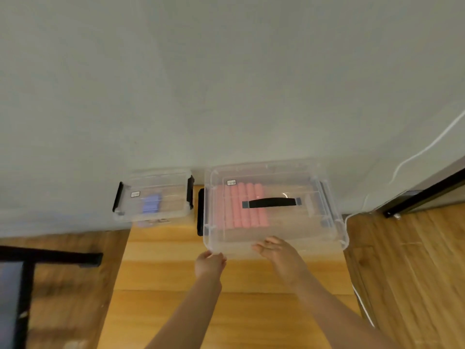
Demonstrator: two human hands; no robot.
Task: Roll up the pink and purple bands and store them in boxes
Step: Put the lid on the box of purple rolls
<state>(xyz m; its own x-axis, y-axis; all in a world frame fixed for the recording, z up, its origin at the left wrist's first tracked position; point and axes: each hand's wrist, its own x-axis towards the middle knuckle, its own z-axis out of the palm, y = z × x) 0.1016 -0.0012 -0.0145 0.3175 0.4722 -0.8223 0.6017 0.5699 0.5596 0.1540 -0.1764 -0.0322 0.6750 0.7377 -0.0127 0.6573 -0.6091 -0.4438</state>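
Clear plastic is what we are handling: the large box holding the pink rolls is sitting at twelve o'clock on the wooden table, its lid with a black handle lying on top. Our left hand is curling its fingers onto the near left corner; our right hand is resting relaxed fingers on the near edge. At ten o'clock the small box is keeping the purple rolls. White labels are showing, too blurred for reading.

Lidded boxes — rolled pink bands inside
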